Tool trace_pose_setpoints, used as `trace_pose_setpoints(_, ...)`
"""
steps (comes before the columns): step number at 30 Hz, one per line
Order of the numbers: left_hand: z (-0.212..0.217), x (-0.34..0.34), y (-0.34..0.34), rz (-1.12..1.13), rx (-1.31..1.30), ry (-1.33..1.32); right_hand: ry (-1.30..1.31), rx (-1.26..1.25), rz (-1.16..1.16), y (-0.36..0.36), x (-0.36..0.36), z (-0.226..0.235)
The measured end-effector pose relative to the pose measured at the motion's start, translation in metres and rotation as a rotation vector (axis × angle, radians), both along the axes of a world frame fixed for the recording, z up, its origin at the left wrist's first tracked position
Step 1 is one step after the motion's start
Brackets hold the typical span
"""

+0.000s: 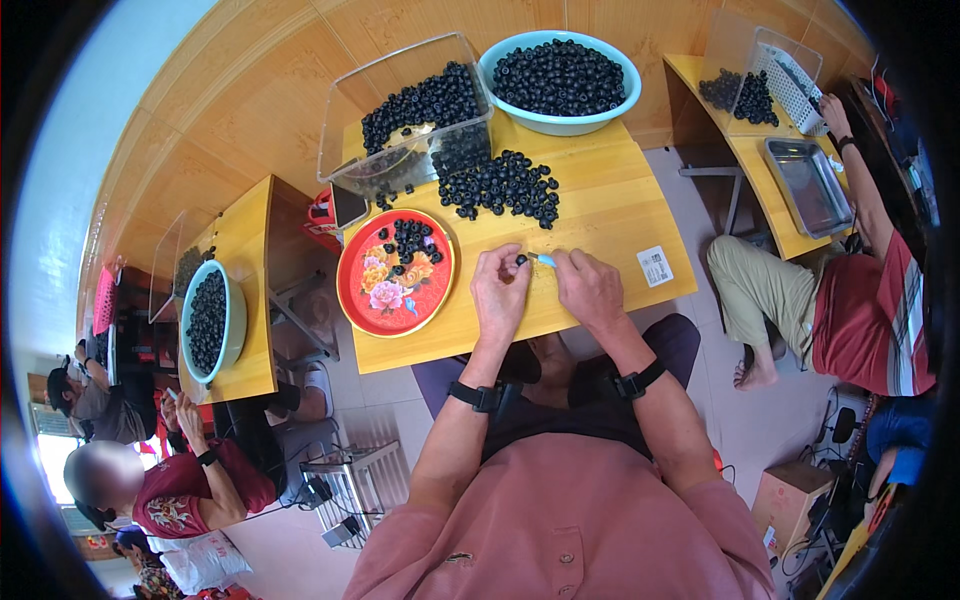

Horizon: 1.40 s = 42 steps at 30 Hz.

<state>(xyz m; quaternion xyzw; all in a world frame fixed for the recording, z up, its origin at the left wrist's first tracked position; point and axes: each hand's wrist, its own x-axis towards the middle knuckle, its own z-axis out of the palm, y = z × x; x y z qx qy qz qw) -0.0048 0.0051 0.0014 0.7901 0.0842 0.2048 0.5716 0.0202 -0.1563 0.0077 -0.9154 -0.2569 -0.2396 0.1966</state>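
Black and small, a round bead (521, 260) sits pinched in the left hand (500, 290) fingertips at the frame's centre. Just right of it, the right hand (590, 290) grasps a pale blue tool (543, 260), its long axis level and its tip pointing left, touching the bead. Above lies a loose bead pile (500, 187) on the wooden table (600, 210); left, a red floral tray (395, 272).
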Motion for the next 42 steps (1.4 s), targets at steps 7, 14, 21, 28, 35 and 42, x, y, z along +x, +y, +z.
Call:
trace_pose_setpoints(7, -0.002, 0.001, 0.000, -0.031, 0.038, -0.024, -0.030, -0.014, 0.090, 0.000, -0.002, 0.002)
trace_pose_setpoints(14, 0.001, 0.000, -0.001, -0.044, 0.065, -0.012, -0.026, -0.005, 0.082, -0.001, -0.001, 0.001)
trace_pose_setpoints(21, -0.009, 0.001, 0.000, -0.072, -0.092, -0.012, 0.022, -0.001, 0.025, 0.001, 0.002, -0.001)
trace_pose_setpoints(28, -0.010, 0.001, -0.001, -0.085, -0.313, 0.017, 0.030, -0.011, -0.015, 0.000, 0.004, -0.007)
trace_pose_setpoints(35, -0.008, 0.001, 0.000, -0.070, -0.198, 0.015, -0.027, 0.005, 0.037, 0.000, -0.001, 0.001)
trace_pose_setpoints(42, -0.002, 0.000, -0.002, -0.058, -0.073, 0.017, -0.054, -0.001, 0.084, -0.001, -0.001, -0.001)
